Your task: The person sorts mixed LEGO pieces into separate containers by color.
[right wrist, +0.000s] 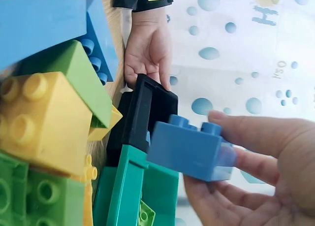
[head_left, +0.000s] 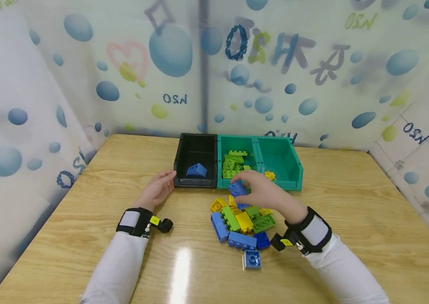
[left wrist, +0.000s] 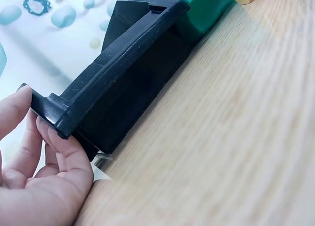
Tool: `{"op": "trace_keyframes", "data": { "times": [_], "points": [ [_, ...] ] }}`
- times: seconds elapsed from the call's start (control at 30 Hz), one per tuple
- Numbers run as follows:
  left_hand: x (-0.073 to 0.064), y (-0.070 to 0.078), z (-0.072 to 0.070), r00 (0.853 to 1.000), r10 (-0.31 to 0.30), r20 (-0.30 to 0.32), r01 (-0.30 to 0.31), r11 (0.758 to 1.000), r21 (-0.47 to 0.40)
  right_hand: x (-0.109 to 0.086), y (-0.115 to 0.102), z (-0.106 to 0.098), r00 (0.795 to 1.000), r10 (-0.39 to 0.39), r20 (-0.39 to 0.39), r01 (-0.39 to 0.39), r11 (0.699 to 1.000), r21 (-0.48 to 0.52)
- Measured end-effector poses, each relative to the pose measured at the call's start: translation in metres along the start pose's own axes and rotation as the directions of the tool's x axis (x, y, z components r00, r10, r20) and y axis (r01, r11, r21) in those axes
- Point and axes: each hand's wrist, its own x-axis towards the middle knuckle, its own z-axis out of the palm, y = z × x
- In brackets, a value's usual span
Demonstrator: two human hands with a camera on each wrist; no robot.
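Observation:
My right hand (head_left: 267, 193) pinches a blue toy building brick (right wrist: 183, 149) between thumb and fingers, above the front of the green bins. At the left, my left hand (head_left: 157, 189) holds the front left corner of the black bin (head_left: 196, 183); in the left wrist view its thumb is on the rim and its fingers curl beneath. One blue sloped brick (head_left: 197, 170) lies inside the black bin. Below the right hand, a loose pile has yellow bricks (head_left: 244, 221), green bricks (head_left: 230, 218) and blue bricks (head_left: 242, 240).
Joined to the black bin are two green bins: the middle bin (head_left: 226, 184) holds several light green bricks (head_left: 233, 162), the right bin (head_left: 286, 185) a yellow piece (head_left: 270, 175). A blue square brick (head_left: 252, 259) lies nearest the front. A patterned curtain (head_left: 214, 84) hangs behind the wooden table (head_left: 85, 236).

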Motion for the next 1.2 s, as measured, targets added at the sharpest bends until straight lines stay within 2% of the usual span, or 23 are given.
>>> {"op": "trace_keyframes", "data": {
  "times": [0.1, 0.33, 0.5, 0.67, 0.9, 1.07, 1.2],
  "points": [
    [0.000, 0.000, 0.000, 1.000, -0.007, -0.010, 0.007, 1.000, 0.002, 0.018, -0.008, 0.002, 0.999, 0.027, -0.040, -0.026, 1.000, 0.009],
    [0.001, 0.001, 0.000, 0.999, -0.027, -0.020, 0.027, 1.000, 0.005, 0.054, -0.021, 0.014, 0.991, -0.009, -0.130, 0.005, 1.000, -0.027],
    [0.000, 0.001, 0.000, 0.999, -0.031, -0.014, 0.031, 1.000, 0.001, 0.077, -0.024, 0.025, 0.982, -0.078, -0.174, 0.053, 0.989, -0.141],
    [0.000, 0.001, 0.001, 1.000, -0.019, -0.012, 0.019, 1.000, 0.009, 0.093, -0.026, 0.029, 0.969, -0.156, -0.189, 0.098, 0.953, -0.288],
    [0.000, 0.001, 0.002, 1.000, -0.016, -0.010, 0.016, 1.000, 0.000, 0.107, -0.021, 0.038, 0.956, -0.245, -0.160, 0.158, 0.893, -0.422],
    [0.000, 0.000, 0.003, 1.000, 0.003, -0.003, -0.003, 1.000, -0.018, 0.113, -0.024, 0.040, 0.973, -0.200, -0.117, 0.113, 0.852, -0.512],
    [0.000, 0.000, 0.001, 1.000, 0.003, -0.001, -0.003, 1.000, -0.016, 0.119, -0.027, 0.043, 0.985, -0.156, -0.077, 0.080, 0.802, -0.593]
  ]
}}
